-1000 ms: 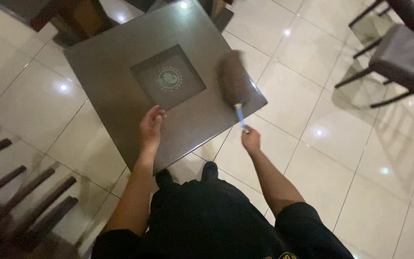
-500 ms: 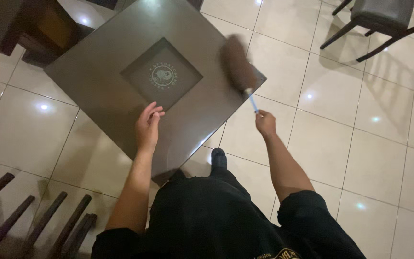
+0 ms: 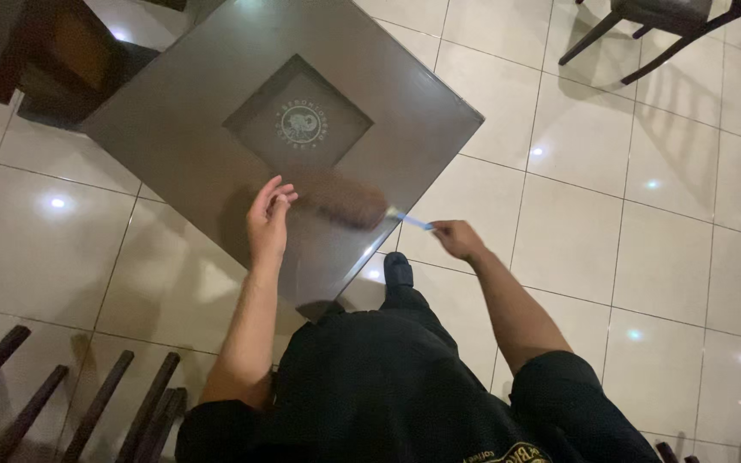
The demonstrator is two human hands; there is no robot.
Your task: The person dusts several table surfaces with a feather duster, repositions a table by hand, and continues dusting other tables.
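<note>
A square dark brown table (image 3: 182, 129) with a darker square inlay and a round pale emblem (image 3: 300, 123) stands in front of me. My right hand (image 3: 454, 238) grips the blue handle of a fluffy brown duster (image 3: 338, 198). The duster head lies blurred across the table's near corner, just right of my left hand. My left hand (image 3: 268, 220) rests flat on the tabletop near the front edge, fingers spread, holding nothing.
Glossy cream floor tiles (image 3: 645, 223) surround the table. A dark chair (image 3: 653, 26) stands at the top right. Dark chair backs (image 3: 87, 403) show at the bottom left, and dark wooden furniture (image 3: 36, 60) sits at the top left. My shoe (image 3: 398, 269) is beside the table corner.
The duster has swept from the table's right edge down and left to the near corner, beside my left hand. My right hand moved lower. My left hand stayed put.
</note>
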